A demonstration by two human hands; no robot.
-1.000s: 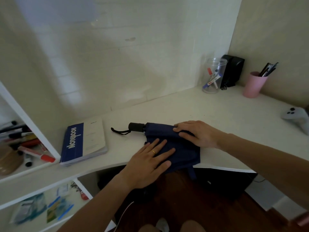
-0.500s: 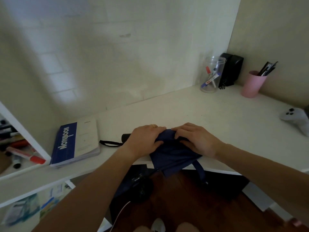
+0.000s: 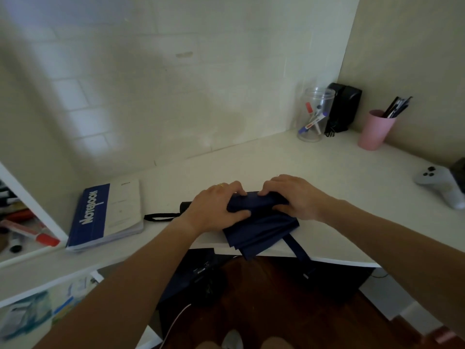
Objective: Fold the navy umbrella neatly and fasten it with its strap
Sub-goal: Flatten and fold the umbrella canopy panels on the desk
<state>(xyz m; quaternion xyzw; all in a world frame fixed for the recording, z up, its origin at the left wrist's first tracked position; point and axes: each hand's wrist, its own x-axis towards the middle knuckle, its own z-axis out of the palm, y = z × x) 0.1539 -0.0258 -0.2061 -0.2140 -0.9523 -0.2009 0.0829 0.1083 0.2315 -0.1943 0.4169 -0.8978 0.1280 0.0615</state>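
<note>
The navy umbrella (image 3: pixel 261 230) lies collapsed on the white desk (image 3: pixel 314 172), its loose canopy folds spreading toward the front edge. My left hand (image 3: pixel 214 210) grips the fabric near the handle end, and my right hand (image 3: pixel 294 197) grips it just to the right; both curl over a rolled ridge of cloth. The black handle (image 3: pixel 185 206) pokes out left of my left hand, with its black wrist loop (image 3: pixel 158 217) lying flat. The navy fastening strap (image 3: pixel 298 250) hangs loose over the desk edge.
A blue and white notebook (image 3: pixel 105 215) lies left of the umbrella. At the back right stand a clear jar of markers (image 3: pixel 314 117), a black speaker (image 3: pixel 343 107) and a pink pen cup (image 3: pixel 375 129). A white game controller (image 3: pixel 442 185) rests far right. Shelves with markers are at left.
My left hand moved from lying flat on the canopy up to the handle end. Both hands now bunch and roll the fabric, and the strap has swung over the desk edge.
</note>
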